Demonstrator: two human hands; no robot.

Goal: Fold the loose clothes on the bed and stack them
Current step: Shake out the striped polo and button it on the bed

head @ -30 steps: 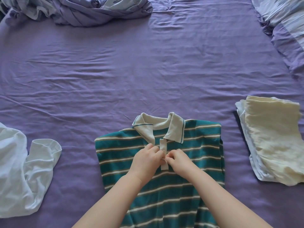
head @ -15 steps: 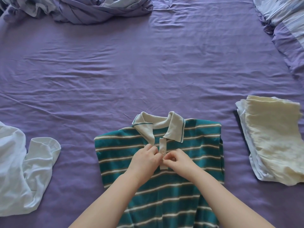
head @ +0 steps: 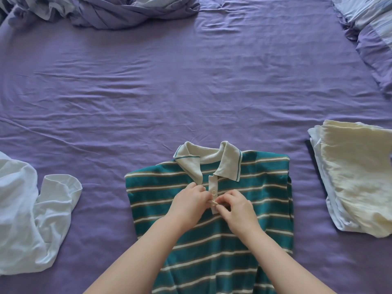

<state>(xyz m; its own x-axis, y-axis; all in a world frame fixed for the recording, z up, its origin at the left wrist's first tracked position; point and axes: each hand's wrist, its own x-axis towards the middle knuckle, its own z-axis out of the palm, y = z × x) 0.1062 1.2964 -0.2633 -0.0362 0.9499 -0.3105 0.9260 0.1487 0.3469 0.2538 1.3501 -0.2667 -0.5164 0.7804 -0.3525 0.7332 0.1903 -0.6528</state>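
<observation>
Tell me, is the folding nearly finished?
About halfway. Done: a folded stack sits on the right of the bed. In hand: the striped polo shirt lies flat while the left hand and right hand pinch its button placket; it looks not yet fully folded. Left: the loose white garment on the left.

A home bedroom — a bed (head: 191,85) under a wrinkled purple sheet, a bunched duvet (head: 118,11) at its far edge, a matching pillow (head: 373,39) — clothes lying about.
</observation>
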